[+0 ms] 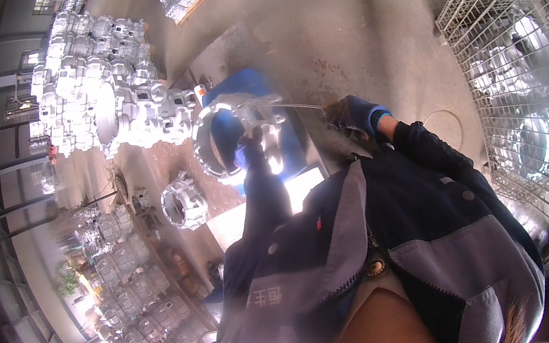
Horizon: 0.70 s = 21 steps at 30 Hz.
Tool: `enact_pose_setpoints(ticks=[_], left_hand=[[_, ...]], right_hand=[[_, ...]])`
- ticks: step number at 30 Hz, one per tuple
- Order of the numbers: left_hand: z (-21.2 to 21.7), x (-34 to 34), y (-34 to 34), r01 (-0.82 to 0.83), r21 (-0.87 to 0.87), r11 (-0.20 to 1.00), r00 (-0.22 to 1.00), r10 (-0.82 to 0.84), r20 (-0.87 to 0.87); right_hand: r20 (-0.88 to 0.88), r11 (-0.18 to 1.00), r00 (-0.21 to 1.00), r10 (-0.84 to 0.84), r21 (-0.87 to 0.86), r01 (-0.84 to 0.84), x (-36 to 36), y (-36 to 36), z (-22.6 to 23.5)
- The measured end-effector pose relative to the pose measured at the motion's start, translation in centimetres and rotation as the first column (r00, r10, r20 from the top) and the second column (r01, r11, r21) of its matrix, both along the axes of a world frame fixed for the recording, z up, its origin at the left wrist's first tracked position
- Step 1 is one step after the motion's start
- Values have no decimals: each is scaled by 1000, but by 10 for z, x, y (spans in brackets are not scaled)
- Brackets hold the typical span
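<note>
- Casting (236, 138), ring-shaped metal, sits at frame centre, gripped by the left hand (249, 152).
- Right hand (349, 116) clenches a thin rod (300, 105) reaching it.
- Likely deburring; next stroke needs steady support.
- More castings (102, 90) stacked upper left.

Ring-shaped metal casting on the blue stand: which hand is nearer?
Left. The left hand grips the ring-shaped casting at its lower edge. The right hand is off to its right, holding a thin rod that reaches toward it.
</note>
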<state>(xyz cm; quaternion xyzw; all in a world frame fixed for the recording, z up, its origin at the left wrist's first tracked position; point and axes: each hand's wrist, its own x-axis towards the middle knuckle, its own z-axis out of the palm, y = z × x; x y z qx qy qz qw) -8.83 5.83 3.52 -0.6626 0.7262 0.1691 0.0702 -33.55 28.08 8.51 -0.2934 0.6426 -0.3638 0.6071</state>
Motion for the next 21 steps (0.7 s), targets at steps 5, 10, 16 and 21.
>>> enact_pose_setpoints(ticks=[5,10,16,21], left_hand=[[0,-5,-1,-23,5,1000,996,23,83],[-1,-2,1,-5,-19,1000,998,6,69],[-3,-1,-2,-16,3,1000,999,16,32],[-12,6,-8,12,-8,1000,1000,-12,7]], right_hand=[[57,994,998,-29,106,23,-4,13,7],[44,989,998,37,139,-43,-3,29,4],[53,992,998,-25,125,18,3,28,-26],[-42,993,992,115,15,-115,3,25,-18]])
